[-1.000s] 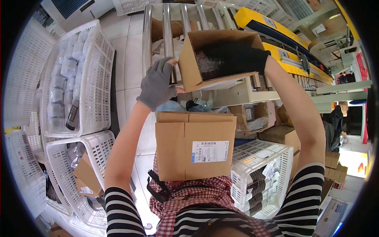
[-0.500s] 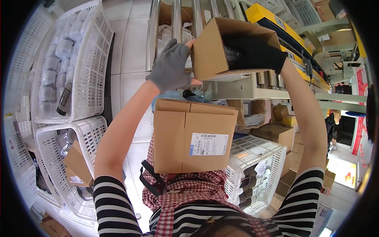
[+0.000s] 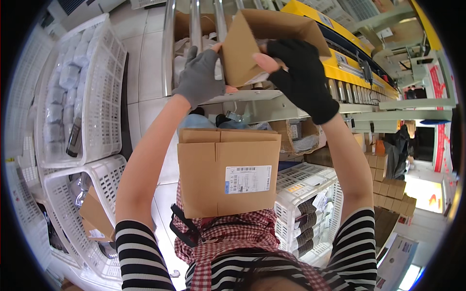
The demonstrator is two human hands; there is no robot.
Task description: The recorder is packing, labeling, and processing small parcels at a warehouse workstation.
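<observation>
I see the small open carton [image 3: 272, 46] raised at the far roller rack [image 3: 194, 43], my gloved left hand [image 3: 201, 75] gripping its left wall, right hand [image 3: 298, 72] clamped on its rim. It looks light, stiff-sided; corners seem safest.

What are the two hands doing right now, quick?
Left hand, grey glove: closed on the side of the small open brown cardboard box.
Right hand, black glove: gripping the same box, fingers reaching inside it.
</observation>
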